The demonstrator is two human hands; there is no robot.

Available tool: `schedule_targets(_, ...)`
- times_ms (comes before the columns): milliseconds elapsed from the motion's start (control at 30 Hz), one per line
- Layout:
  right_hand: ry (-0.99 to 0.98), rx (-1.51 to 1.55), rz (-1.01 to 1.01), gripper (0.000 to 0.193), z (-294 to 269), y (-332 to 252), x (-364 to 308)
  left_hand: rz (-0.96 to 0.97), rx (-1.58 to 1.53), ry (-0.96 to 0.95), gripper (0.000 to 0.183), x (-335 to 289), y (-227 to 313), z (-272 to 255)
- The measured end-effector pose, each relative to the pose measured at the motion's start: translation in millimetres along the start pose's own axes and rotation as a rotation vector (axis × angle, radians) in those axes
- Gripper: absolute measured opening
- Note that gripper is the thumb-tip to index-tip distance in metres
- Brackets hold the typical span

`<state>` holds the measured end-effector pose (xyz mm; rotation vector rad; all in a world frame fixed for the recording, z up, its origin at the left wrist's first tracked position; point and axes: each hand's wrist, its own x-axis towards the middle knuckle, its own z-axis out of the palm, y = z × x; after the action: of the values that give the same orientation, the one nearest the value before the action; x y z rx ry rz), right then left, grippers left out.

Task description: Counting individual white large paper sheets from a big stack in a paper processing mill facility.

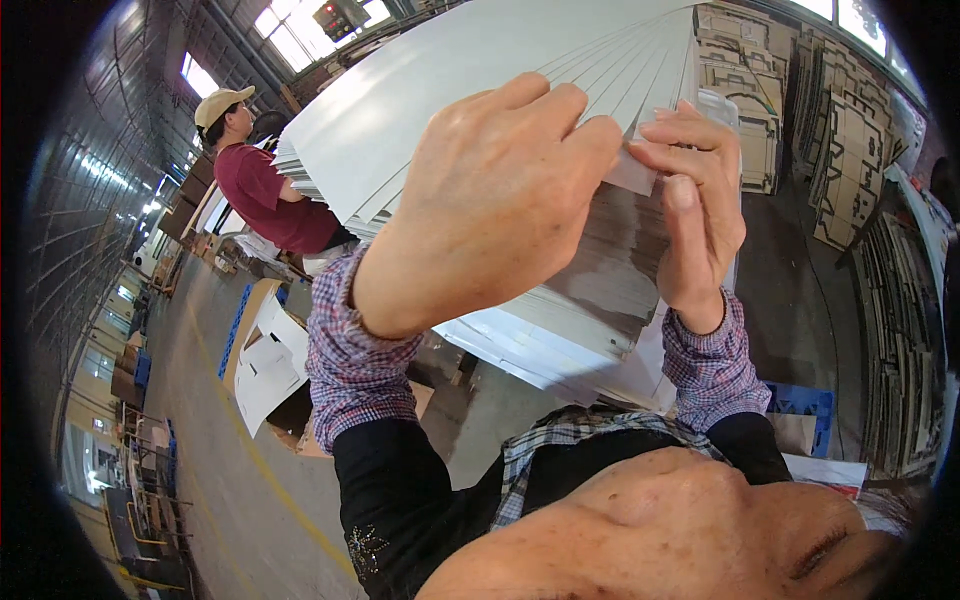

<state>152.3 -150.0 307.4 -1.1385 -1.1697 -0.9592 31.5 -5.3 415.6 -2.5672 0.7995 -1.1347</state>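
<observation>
A tall stack of large white sheets (400, 80), paper or thin card, stands in front of me. Its upper sheets are fanned into thin steps toward the right corner. My left hand (500, 200) is closed over the near edge of the upper sheets, back of the hand up, its fingertips hidden. At the corner my right hand (695, 190) has its fingers curled against the sheets, the thumb bent beside them. A white sheet corner (632, 177) pokes down between both hands. Below it show the stack's layered grey-brown edges (605, 245).
Beyond the stack at left stands a person in a dark red shirt (262, 190) and cap. Die-cut brown cardboard (850, 160) leans in piles at right. Blue pallets (805, 405) lie on the floor, one with white card pieces (270, 365) beside it.
</observation>
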Motion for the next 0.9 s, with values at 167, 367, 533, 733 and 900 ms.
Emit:
schedule_targets(167, -0.007, 0.036, 0.014, 0.022, -1, 2, -1, 0.003, -0.110, -0.050, 0.013, 2, 2, -8)
schedule_targets(367, 0.058, 0.079, 0.039, 0.024, 7, -8, 3, 0.020, -0.032, -0.007, 0.013, 2, 0, -4)
schedule_targets(533, 0.014, -0.028, -0.067, 0.025, 3, 2, 1, -0.036, 0.073, 0.068, 0.009, 14, 6, 3)
schedule_targets(733, 0.040, 0.043, 0.079, 0.025, 7, -10, -1, 0.058, -0.045, 0.154, 0.016, 21, 5, 17)
schedule_targets(900, 0.020, 0.006, -0.030, 0.025, 5, -2, 0, 0.052, 0.008, 0.129, 0.018, 14, 4, 16)
